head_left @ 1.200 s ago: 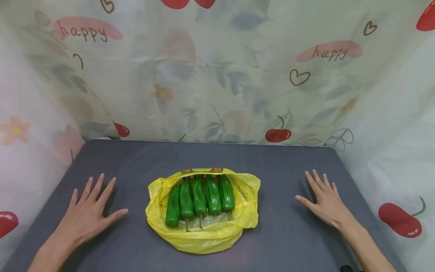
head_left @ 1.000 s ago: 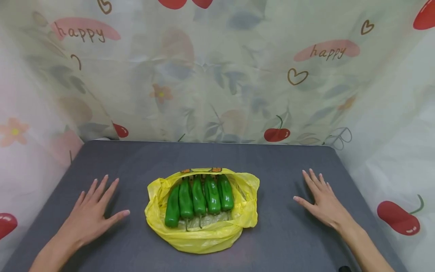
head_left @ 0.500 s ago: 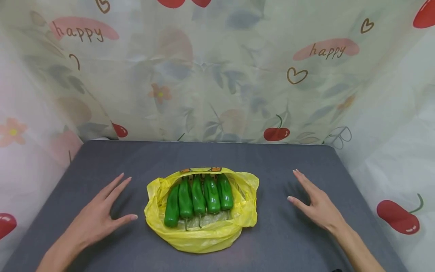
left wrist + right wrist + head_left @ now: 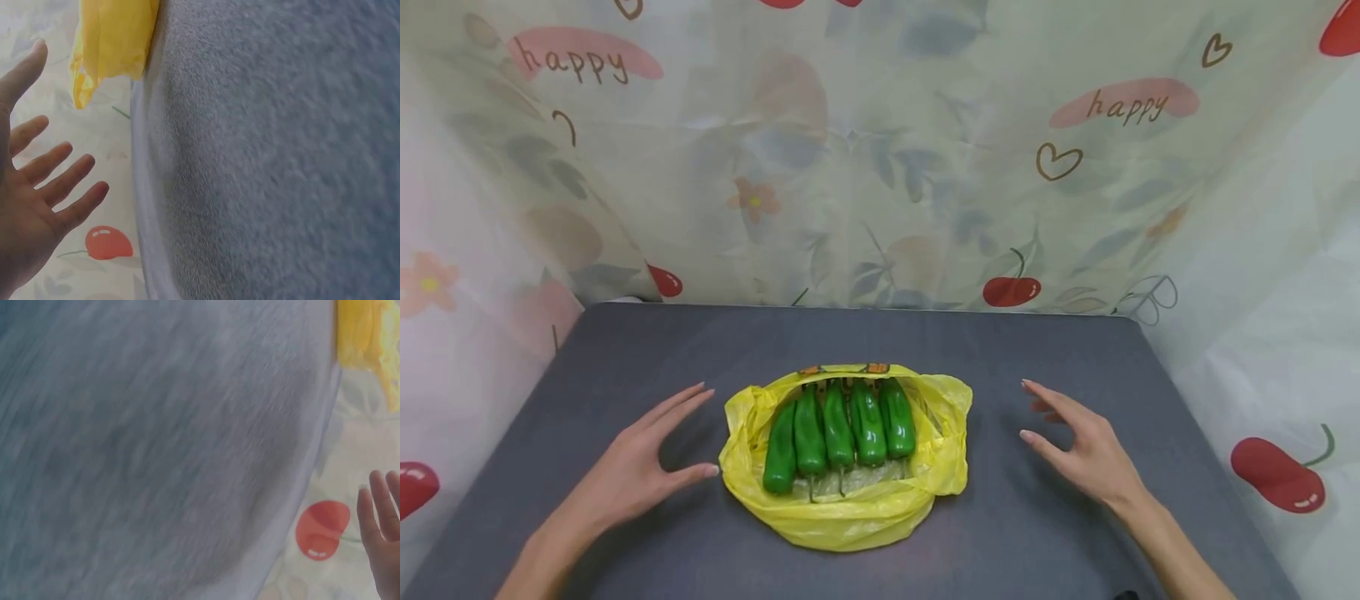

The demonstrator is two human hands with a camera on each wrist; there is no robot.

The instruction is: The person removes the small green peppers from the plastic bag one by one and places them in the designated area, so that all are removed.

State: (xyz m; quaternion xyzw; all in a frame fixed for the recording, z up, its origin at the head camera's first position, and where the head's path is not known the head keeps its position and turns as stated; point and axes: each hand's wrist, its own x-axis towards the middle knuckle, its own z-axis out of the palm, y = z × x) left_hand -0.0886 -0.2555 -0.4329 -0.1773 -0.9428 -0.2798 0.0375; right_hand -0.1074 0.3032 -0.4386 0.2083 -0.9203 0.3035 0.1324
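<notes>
A yellow plastic bag (image 4: pixel 850 529) lies in the middle of the table in the head view, its mouth spread wide. Several green peppers (image 4: pixel 838 425) sit side by side in it, some with stems toward the near side. My left hand (image 4: pixel 632 467) is just left of the bag, fingers spread and thumb tip close to the bag's edge. To the right of the bag, with a wider gap, my right hand (image 4: pixel 1090 450) hangs with relaxed fingers and holds nothing. Both wrist views show part of the bag, the left one its yellow side (image 4: pixel 119 37) beyond the thumb.
A dark grey cloth covers the table (image 4: pixel 1000 533). Behind it and at both sides hangs a pale printed curtain (image 4: pixel 865 167) with cherries, flowers and lettering. A small black object (image 4: pixel 1126 595) shows at the bottom edge beside the right forearm.
Both hands have moved inward toward the bag, the left one farther, and have turned from palms down to palms facing each other. The bag and peppers have stayed in place.
</notes>
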